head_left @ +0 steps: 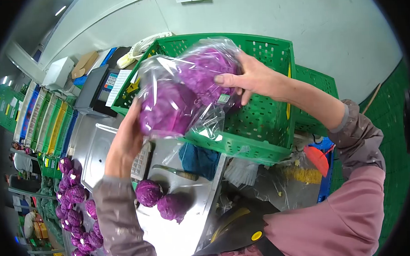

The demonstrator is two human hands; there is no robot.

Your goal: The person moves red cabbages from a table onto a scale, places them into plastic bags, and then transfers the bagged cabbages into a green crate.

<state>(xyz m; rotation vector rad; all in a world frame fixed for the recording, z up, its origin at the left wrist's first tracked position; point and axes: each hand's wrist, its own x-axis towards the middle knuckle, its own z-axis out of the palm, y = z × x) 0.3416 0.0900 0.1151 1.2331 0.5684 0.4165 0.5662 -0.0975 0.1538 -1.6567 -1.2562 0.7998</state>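
Two red cabbages in clear plastic are held up over the near left part of a green plastic crate (261, 151). My left hand (128, 133) grips the left bagged red cabbage (167, 104) from its outer side. The right bagged red cabbage (207, 73) is in my right hand (257, 77), thumb on top and fingers curled around its edge. The bags overlap in the middle, and a small label shows on the right one. Beneath them, two loose red cabbages (148, 192) sit on the metal table (173, 239).
A knife (176, 172), a blue cloth (198, 160) and a keypad device (141, 163) lie near the crate. Many red cabbages (78, 216) are piled at left. Behind stand a label machine (96, 94) and a white basket (148, 43). A red scoop-like object (317, 159) is at right.
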